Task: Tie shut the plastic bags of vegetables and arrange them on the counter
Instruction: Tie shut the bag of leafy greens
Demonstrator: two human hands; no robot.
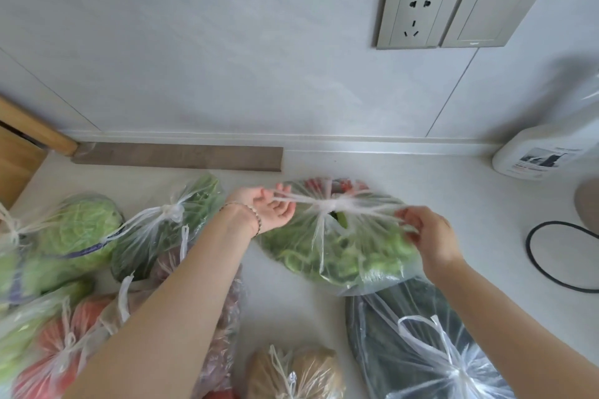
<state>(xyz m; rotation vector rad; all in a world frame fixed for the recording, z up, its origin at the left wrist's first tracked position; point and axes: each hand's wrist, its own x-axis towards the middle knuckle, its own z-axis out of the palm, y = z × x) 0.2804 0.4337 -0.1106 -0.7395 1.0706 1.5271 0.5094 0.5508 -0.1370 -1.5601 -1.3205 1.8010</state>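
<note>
A clear plastic bag of green peppers (337, 249) lies on the pale counter (291, 301) in the middle. Its two handles are crossed into a knot at the top. My left hand (269, 207) holds the left handle, pulled taut to the left. My right hand (431, 240) pinches the right handle, pulled to the right. Tied bags lie around: a cabbage bag (77, 233), a bag of greens (168, 223), a tomato bag (61, 353), a potato bag (298, 372) and a dark cucumber bag (418, 343).
A grey wall with a socket (421, 13) and a switch (492, 11) stands behind. A white bottle (547, 152) sits at the right, a black cable loop (560, 256) beside it. A wooden board (19, 152) stands at the far left.
</note>
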